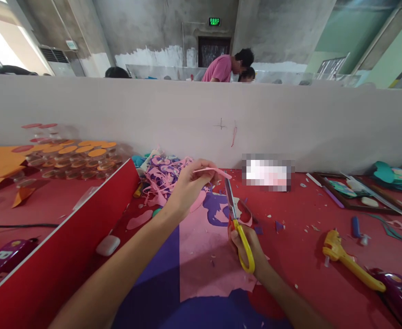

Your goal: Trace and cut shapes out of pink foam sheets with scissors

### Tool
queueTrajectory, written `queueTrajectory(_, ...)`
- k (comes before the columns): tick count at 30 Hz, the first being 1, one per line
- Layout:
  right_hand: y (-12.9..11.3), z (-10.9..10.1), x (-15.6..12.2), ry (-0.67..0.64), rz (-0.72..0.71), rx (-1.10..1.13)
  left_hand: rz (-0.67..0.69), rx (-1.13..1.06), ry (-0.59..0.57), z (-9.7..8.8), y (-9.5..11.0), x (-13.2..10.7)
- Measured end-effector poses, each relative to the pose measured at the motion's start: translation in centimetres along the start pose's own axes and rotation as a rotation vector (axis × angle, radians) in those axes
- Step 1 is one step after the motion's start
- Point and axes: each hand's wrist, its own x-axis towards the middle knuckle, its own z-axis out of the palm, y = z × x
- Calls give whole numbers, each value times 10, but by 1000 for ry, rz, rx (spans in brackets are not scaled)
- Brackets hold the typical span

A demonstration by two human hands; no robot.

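Observation:
My left hand (187,185) is closed in a pinch on a thin pink foam strip (214,172), held up above the table. My right hand (247,242) grips yellow-handled scissors (237,219), blades pointing up toward the strip's right end. Under both hands lie a pink foam sheet (204,256) and a purple foam sheet (159,278) on the red table (300,256). A heap of pink and purple foam offcuts (163,176) sits just behind my left hand.
A red divider board (67,242) runs along the left, with a white earbud case (108,245) beside it. A yellow glue gun (348,260) lies at right. Orange foam circles on clear cups (77,157) stand far left. A white partition wall (201,119) closes the back; people work beyond it.

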Motion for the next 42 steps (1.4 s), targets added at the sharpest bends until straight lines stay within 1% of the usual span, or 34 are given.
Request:
queueTrajectory(4,-2,-1,-2,-3,35,-4,-5,25,36,-3,-6,2)
queueTrajectory(8,-6,0,-3,-28,95,50,26,-79,1,-6,-12,3)
queueTrajectory(10,-7,1,-4,-44,124,97,22,-111,30,-8,-18,2)
queueTrajectory(12,-5,3,-3,-53,126,132,0,-78,116,-12,-30,-1)
queueTrajectory(15,-2,5,-3,-55,106,144,-42,84,240,-20,-58,-14)
queueTrajectory(19,-2,5,-3,-56,127,133,-152,46,358,-30,-102,-37)
queueTrajectory(21,-5,4,-2,-52,136,102,-166,57,392,-34,-118,-45)
queueTrajectory(24,-11,3,0,-36,145,94,-105,175,401,-40,-130,-48)
queueTrajectory(27,-13,2,1,-23,161,108,-27,323,418,-47,-132,-48)
queueTrajectory(28,-13,2,1,-15,166,113,-2,399,414,-49,-131,-49)
queueTrajectory(30,-11,3,1,-1,169,117,42,596,355,-50,-131,-51)
queueTrajectory(32,-9,3,1,5,166,110,57,810,239,-50,-132,-54)
queueTrajectory(34,-6,3,1,4,166,101,37,947,124,-47,-136,-57)
queueTrajectory(36,-4,3,1,-5,171,108,32,996,52,-46,-141,-58)
queueTrajectory(38,-4,3,1,-11,179,120,43,960,25,-48,-146,-58)
queueTrajectory(40,-5,2,1,-5,174,102,42,926,46,-51,-148,-57)
queueTrajectory(42,-6,1,1,5,162,79,18,938,95,-55,-147,-56)
